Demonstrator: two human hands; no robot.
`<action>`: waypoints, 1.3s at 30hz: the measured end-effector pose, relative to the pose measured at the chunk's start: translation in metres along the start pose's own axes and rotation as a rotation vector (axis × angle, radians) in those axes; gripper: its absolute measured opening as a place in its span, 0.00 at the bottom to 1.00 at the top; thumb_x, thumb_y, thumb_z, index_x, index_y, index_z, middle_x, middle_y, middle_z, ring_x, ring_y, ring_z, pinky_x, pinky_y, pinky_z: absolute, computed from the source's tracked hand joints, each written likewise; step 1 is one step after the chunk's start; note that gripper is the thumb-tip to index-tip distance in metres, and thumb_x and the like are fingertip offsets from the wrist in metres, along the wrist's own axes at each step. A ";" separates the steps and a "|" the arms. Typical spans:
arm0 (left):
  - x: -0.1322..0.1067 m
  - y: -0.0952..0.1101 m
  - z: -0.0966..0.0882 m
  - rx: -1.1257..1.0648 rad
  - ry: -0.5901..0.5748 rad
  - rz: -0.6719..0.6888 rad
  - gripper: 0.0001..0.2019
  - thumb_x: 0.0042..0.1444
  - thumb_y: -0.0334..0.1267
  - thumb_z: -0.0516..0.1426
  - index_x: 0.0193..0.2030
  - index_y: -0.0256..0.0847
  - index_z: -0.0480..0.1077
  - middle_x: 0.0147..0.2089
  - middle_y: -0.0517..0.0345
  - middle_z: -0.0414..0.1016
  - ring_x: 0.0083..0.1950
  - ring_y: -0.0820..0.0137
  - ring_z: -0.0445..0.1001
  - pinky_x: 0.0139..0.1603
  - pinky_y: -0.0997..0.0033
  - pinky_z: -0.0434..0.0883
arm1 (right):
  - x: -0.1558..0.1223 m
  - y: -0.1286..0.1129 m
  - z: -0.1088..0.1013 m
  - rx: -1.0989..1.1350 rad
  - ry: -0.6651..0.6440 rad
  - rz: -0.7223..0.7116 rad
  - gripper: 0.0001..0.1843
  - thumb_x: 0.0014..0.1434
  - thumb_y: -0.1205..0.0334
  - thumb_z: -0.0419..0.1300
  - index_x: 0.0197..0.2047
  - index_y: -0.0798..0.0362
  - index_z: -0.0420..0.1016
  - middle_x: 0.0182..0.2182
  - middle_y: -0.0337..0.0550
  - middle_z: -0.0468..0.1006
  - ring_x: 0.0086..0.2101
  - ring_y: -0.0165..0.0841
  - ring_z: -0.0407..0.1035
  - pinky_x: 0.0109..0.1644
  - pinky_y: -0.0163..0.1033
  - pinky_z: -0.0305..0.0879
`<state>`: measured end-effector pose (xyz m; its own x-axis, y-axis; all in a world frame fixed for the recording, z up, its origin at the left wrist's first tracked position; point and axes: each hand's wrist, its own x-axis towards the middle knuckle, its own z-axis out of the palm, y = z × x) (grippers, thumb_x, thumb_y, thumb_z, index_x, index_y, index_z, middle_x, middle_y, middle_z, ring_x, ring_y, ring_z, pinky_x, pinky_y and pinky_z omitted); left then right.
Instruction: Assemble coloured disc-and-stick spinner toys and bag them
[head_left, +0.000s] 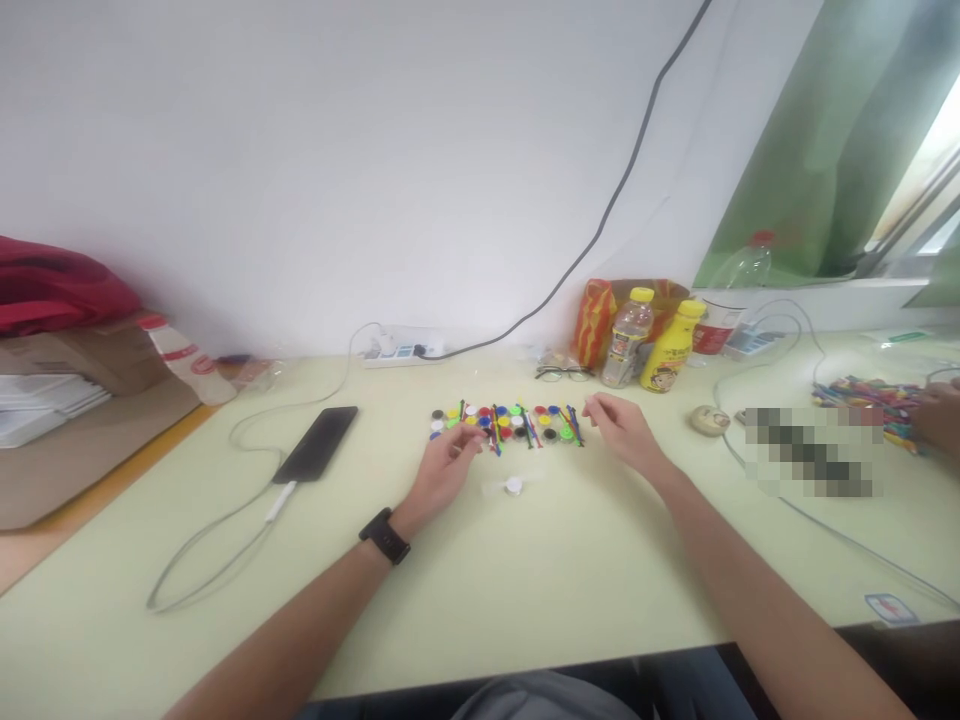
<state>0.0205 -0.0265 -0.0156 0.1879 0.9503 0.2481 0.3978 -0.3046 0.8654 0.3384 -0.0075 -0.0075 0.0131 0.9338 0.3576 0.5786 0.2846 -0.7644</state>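
Small round discs (504, 422) in several colours lie in rows at the middle of the table. Bundles of thin coloured sticks (530, 425) lie between groups of them. My left hand (444, 468), with a black watch on its wrist, is over the left front part of the rows, fingers curled together. Just right of the rows is my right hand (622, 430), thumb and fingers drawn into a pinch. Whatever either hand's fingertips may hold is too small to make out. In front of the rows, a white disc (514, 486) sits on a clear strip, touched by neither hand.
Left lie a phone (316, 444) on a cable and a white bottle (187, 360). Behind stand a power strip (401, 350), glasses (562, 373) and two yellow-capped bottles (670, 348). To the right, another person's hand (937, 415) is by a colourful pile (870, 400).
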 end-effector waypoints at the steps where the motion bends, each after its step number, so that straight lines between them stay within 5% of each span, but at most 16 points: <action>1: 0.000 -0.001 0.000 -0.003 0.006 0.015 0.16 0.70 0.50 0.53 0.45 0.41 0.76 0.41 0.54 0.79 0.40 0.65 0.74 0.41 0.66 0.69 | 0.002 0.006 -0.004 -0.028 -0.017 -0.003 0.32 0.69 0.34 0.46 0.32 0.51 0.73 0.26 0.43 0.73 0.28 0.36 0.64 0.33 0.40 0.58; 6: 0.000 -0.005 0.000 -0.063 -0.004 0.113 0.28 0.74 0.56 0.42 0.47 0.40 0.77 0.38 0.52 0.77 0.41 0.65 0.73 0.45 0.65 0.69 | 0.005 0.032 -0.019 -0.083 -0.359 -0.011 0.22 0.61 0.40 0.59 0.29 0.51 0.71 0.26 0.39 0.72 0.29 0.34 0.62 0.33 0.38 0.56; 9: 0.000 -0.008 -0.002 -0.061 -0.054 0.172 0.31 0.72 0.62 0.42 0.47 0.40 0.77 0.39 0.50 0.77 0.42 0.64 0.74 0.46 0.64 0.69 | 0.004 0.038 -0.023 -0.026 -0.451 -0.058 0.21 0.65 0.45 0.53 0.27 0.50 0.66 0.25 0.37 0.69 0.28 0.33 0.60 0.34 0.38 0.56; 11: 0.000 -0.009 -0.003 -0.056 -0.090 0.217 0.33 0.69 0.66 0.43 0.48 0.40 0.76 0.41 0.49 0.77 0.43 0.63 0.74 0.46 0.64 0.69 | 0.004 0.037 -0.022 -0.017 -0.419 -0.093 0.20 0.68 0.50 0.46 0.28 0.50 0.65 0.26 0.38 0.70 0.29 0.33 0.60 0.36 0.39 0.58; 14: -0.001 -0.007 -0.005 -0.081 -0.133 0.257 0.34 0.67 0.69 0.45 0.50 0.40 0.75 0.43 0.48 0.77 0.44 0.61 0.74 0.47 0.63 0.69 | 0.004 0.033 -0.013 -0.126 -0.305 -0.057 0.15 0.67 0.53 0.49 0.38 0.50 0.72 0.30 0.39 0.74 0.30 0.34 0.63 0.36 0.39 0.59; 18: -0.006 -0.001 -0.005 -0.091 -0.227 0.239 0.28 0.71 0.62 0.44 0.51 0.42 0.73 0.45 0.48 0.75 0.47 0.60 0.73 0.51 0.61 0.69 | 0.004 0.029 0.003 -0.218 -0.258 -0.073 0.15 0.66 0.57 0.54 0.49 0.50 0.78 0.34 0.42 0.79 0.31 0.36 0.67 0.38 0.40 0.61; 29: -0.002 -0.009 0.002 -0.064 -0.072 0.159 0.24 0.74 0.55 0.44 0.45 0.42 0.73 0.36 0.55 0.74 0.38 0.66 0.69 0.43 0.66 0.67 | 0.009 0.034 0.018 -0.351 -0.221 -0.134 0.12 0.67 0.59 0.55 0.45 0.47 0.81 0.39 0.45 0.80 0.36 0.38 0.71 0.41 0.42 0.63; 39: -0.001 -0.007 0.003 -0.011 -0.073 0.130 0.24 0.74 0.53 0.45 0.42 0.41 0.76 0.35 0.56 0.75 0.38 0.67 0.72 0.42 0.68 0.67 | 0.010 0.035 0.022 -0.344 -0.199 -0.123 0.07 0.64 0.62 0.56 0.40 0.49 0.76 0.36 0.44 0.79 0.36 0.38 0.71 0.41 0.42 0.61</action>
<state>0.0204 -0.0258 -0.0233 0.3026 0.8955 0.3263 0.3561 -0.4238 0.8329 0.3410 0.0167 -0.0426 -0.2115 0.9306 0.2986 0.8052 0.3391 -0.4865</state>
